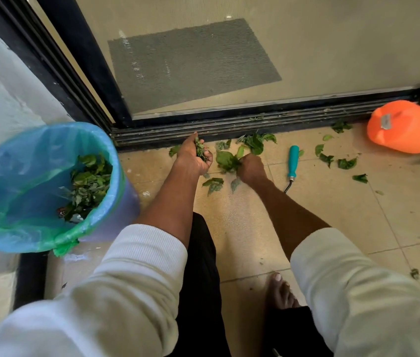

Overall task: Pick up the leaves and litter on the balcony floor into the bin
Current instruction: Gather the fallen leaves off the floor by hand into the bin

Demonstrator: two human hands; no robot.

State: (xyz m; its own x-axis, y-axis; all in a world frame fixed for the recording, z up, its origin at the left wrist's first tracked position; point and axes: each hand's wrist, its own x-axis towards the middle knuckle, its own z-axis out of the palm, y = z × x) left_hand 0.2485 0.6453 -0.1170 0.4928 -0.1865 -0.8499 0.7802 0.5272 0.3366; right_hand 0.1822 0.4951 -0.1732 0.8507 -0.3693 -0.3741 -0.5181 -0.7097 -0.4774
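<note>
Nothing here gives me words or numbers I can read. At about two o'clock from my hands, the orange container point(407, 127) carries a small grey label point(385, 122), but its print is too blurred to make out. At nine o'clock, down in the bin point(5, 228) among the leaves, a scrap of wrapper point(61, 213) shows dark and red marks, none legible.

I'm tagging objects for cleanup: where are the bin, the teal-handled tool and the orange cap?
bin point(116, 161): head view, right rim.
teal-handled tool point(293, 161): head view, mid handle.
orange cap point(407, 130): head view, crown.
</note>
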